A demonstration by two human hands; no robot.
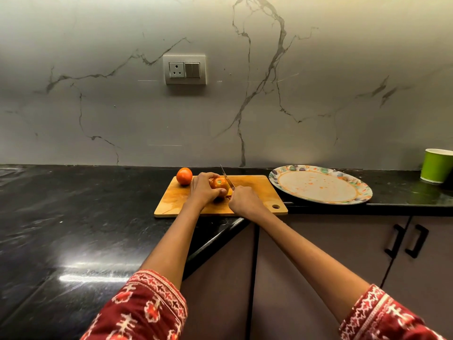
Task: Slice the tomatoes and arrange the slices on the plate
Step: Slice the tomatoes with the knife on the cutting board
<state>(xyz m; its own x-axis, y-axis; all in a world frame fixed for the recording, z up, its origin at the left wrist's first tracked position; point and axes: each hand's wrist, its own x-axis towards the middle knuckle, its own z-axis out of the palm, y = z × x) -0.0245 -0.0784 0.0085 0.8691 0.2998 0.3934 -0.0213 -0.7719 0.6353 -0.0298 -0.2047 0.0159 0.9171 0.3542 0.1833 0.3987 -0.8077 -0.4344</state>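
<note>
Patterned sleeves [147, 312] lead to the left hand [202, 190] gripping a tomato [219, 184] and the right hand [242, 200] clasping the knife [226, 177]; no slices lie on the plate [362, 192] yet.

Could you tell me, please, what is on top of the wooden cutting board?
On the cutting board: a whole tomato at its far left corner, and a second tomato held by the left hand beside the knife. The hands hide whatever lies beneath them.
</note>
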